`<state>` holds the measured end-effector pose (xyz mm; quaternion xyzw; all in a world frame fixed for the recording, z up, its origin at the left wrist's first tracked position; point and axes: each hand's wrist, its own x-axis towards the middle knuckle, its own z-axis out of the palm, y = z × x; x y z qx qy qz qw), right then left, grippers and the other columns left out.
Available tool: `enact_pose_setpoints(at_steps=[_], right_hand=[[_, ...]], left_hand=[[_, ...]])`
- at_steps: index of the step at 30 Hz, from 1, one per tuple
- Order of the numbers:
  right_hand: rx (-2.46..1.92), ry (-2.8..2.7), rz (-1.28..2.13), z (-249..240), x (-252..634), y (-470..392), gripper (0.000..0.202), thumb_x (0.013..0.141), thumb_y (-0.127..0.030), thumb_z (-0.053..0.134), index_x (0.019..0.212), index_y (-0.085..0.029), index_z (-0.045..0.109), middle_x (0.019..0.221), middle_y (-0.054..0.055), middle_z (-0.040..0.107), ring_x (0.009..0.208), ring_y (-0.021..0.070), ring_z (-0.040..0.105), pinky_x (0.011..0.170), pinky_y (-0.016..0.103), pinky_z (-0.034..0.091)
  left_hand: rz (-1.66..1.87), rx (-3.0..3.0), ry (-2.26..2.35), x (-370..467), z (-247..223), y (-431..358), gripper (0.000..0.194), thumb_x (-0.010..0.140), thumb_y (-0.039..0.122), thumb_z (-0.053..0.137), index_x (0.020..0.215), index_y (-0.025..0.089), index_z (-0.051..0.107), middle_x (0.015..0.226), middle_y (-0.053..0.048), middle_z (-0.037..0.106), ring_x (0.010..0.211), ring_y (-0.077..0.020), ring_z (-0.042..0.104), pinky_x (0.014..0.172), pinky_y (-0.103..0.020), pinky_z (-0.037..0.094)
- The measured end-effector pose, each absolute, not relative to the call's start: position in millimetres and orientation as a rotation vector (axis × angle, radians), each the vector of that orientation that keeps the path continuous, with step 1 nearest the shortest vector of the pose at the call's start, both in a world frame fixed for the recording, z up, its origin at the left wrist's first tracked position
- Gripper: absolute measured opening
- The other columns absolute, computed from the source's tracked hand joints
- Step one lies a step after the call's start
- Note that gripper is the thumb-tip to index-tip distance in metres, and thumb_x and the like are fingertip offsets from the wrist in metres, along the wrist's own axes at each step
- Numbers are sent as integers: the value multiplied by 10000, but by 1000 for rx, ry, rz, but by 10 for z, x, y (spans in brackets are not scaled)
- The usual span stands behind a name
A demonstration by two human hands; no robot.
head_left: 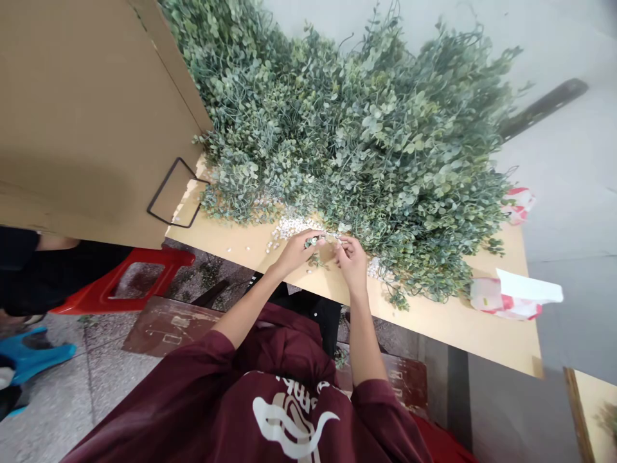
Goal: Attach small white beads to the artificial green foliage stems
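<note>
My left hand (299,249) is closed, thumb and fingers pinching a small green leaf sprig (311,242). Close beside it, my right hand (353,258) pinches a tiny pale piece near its fingertips, too small to name. Between the two hands a bit of greenery (317,260) lies on the wooden tabletop (448,321). Just beyond my fingers is a scatter of small white pieces (292,226), with more of them right of my right hand. A large heap of artificial leafy greenery (357,128) rises behind, its lower stems almost reaching my hands.
A big cardboard box (87,116) stands at the left, with a black wire frame (171,222) by its edge. Red-and-white plastic packaging (501,299) lies at the right. A red stool (120,283) and part of another person's leg (58,270) show at lower left.
</note>
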<state>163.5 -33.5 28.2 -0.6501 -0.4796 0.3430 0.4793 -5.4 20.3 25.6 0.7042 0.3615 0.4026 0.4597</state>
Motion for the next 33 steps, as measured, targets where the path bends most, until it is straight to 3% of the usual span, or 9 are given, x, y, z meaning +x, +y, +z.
enact_pose_setpoints(at_steps=[11,16,33], right_hand=[[-1150,-792,1389,210,1718,-290,216,713,-358,774,850,-214,689,723,4,676,594,127,602,632,295,521],[-1162,-800,1415,216,1753,-302,218,724,-386,769,838,-215,695,687,-3,663,577,116,584,613,274,514],[-1145,-793,1441,236,1723,-303,196,741,-371,761,839,-211,707,668,-5,659,568,113,582,611,271,513]], left_hand=[[873,1789,778,-34,239,198,324,903,439,544,1024,168,674,1006,-74,679,950,-180,621,874,-276,455],[832,1803,749,-33,274,194,339,920,453,510,953,159,675,920,-62,671,849,-161,610,804,-264,458],[854,1821,732,-11,283,230,334,937,447,484,902,162,656,865,-60,647,832,-159,594,791,-269,452]])
